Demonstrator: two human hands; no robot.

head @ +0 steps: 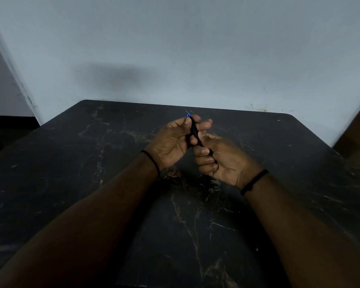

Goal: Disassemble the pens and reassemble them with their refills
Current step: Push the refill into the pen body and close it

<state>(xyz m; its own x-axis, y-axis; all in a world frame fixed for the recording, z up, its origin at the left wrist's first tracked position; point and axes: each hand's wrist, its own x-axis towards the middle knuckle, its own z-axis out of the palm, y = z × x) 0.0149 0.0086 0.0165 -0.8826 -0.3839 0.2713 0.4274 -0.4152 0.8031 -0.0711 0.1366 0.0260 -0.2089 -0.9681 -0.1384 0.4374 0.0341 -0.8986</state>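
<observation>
A single black pen [195, 133] is being held up over the dark marbled table [92, 163], tilted with its blue tip [188, 114] pointing up and away toward the wall [195, 48]. The front end is being pinched by the left hand [173, 142], thumb and fingers curled round it just below the tip. The back end is being wrapped by the right hand [220, 161], fingers folded fully around the barrel. The two hands are almost touching in the middle.

Progress-wise, it's hard to call. The pen is being kept in one piece as far as can be seen; no gap or loose part is showing between the hands, and no refill is being exposed apart from that point sticking out. So either a twist-open is being started or a screw-shut is being finished; which one can't be told from this.

No other pens, refills or spare bits are being shown on the table, so how many are done or left can't be judged.
</observation>
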